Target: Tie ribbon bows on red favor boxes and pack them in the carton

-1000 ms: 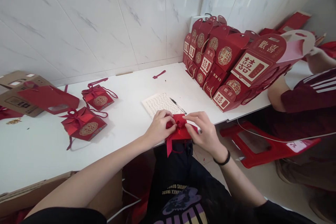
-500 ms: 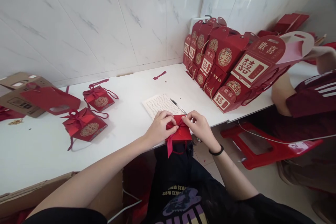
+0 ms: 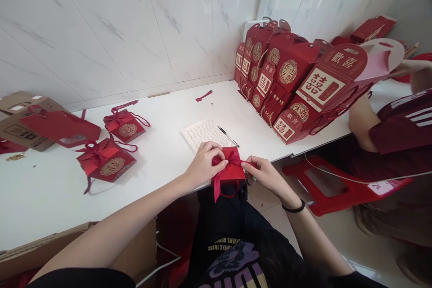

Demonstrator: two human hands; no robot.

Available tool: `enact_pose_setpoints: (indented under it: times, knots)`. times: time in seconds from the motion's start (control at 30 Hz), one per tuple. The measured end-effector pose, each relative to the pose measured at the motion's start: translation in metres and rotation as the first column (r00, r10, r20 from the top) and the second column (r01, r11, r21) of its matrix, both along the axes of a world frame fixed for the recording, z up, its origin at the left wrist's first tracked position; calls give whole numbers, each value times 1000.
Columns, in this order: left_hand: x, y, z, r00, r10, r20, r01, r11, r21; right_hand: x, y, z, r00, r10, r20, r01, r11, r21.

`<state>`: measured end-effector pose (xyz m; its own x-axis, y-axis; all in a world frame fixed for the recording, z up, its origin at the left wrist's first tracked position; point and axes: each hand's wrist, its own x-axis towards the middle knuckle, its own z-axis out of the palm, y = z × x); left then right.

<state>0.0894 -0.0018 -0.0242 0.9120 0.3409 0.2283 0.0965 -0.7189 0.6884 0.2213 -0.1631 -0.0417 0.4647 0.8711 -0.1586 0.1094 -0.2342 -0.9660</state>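
A small red gift box [image 3: 236, 173] sits at the table's front edge, with a red ribbon [image 3: 233, 158] tied in a bow on top. My left hand [image 3: 206, 165] pinches the left side of the bow between thumb and fingers. On the other side, my right hand [image 3: 265, 172] grips the ribbon's right part, pulled out past the box's edge. One ribbon tail hangs down over the box's front left. Just behind the box lie a sheet of handwritten paper [image 3: 202, 132] and a pen [image 3: 228, 136].
Two finished-looking red boxes [image 3: 111, 166] with bows stand on the left, near a cardboard box [image 3: 40, 139]. Stacked red gift boxes [image 3: 286, 67] fill the right side of the white table [image 3: 162, 144]. Beyond them a co-worker's arm [image 3: 361, 121] shows above a red stool [image 3: 324, 189].
My right hand has moved right and slightly down, drawing the ribbon outward from the bow. My left hand stays at the knot, and the bow looks fuller.
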Motion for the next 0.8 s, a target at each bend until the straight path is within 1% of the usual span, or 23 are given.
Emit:
enact_pose_setpoints:
  times: [0.13,0.2,0.33,0.47,0.53,0.6,0.67,0.7,0.73,0.8]
  knots:
    - [0,-1,1,1000,4,-14,-4,1000,2,-5,-5,4,992,31,120,-30,1000,-6]
    - [0,-1,2,1000,8,-23,-8,1000,12,-8,-6,5,986,25,167,-24,1000,-10]
    - [1,-1,3,1000,10,-24,-10,1000,26,-11,-10,6,978,12,211,-9,1000,-15]
    - [2,-1,1,1000,10,-19,-9,999,37,-12,-17,7,973,31,229,-27,999,-22]
    - [2,-1,0,1000,8,-15,-8,999,39,-12,-20,8,964,63,256,-56,998,-37]
    - [2,1,0,1000,-1,-22,2,1000,30,-9,-24,10,950,136,281,-119,990,-76]
    - [1,5,5,998,-44,-50,44,999,0,-1,-27,17,936,226,271,-202,973,-113]
    - [0,9,9,995,-70,-66,68,997,-24,5,-29,22,935,225,275,-202,973,-111]
    - [-1,12,13,992,-97,-81,93,994,-51,12,-31,27,939,181,294,-162,983,-89]
    - [-4,18,23,985,-137,-105,127,987,-98,26,-34,39,936,-27,352,23,1000,17]
